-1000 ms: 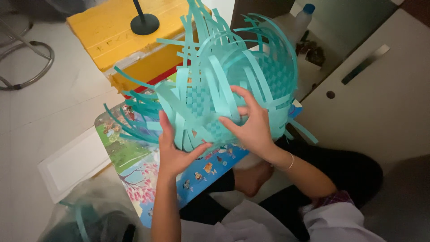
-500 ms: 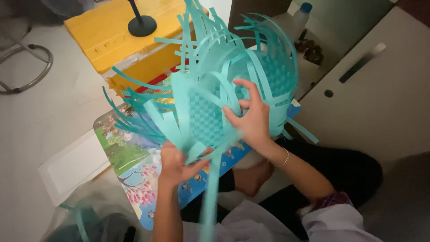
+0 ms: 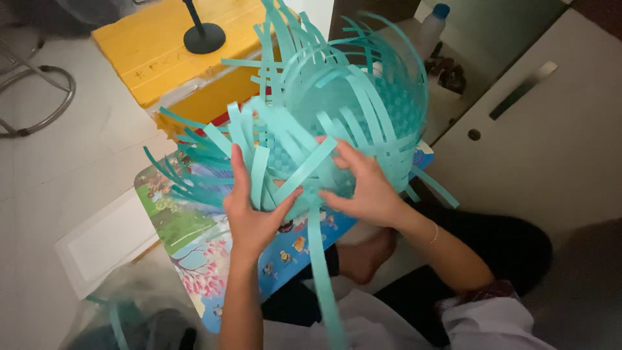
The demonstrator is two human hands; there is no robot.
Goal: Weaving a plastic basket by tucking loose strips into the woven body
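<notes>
Teal woven plastic-strip basket held up above colourful picture mat, left hand pinching loose teal strips, right hand fingers curled closed around weave, yellow box behind.

I see the woven basket held above the mat, which lies on the floor. The box sits behind the mat, a stand base on it. The cabinet stands right; a bag lies front left.
</notes>
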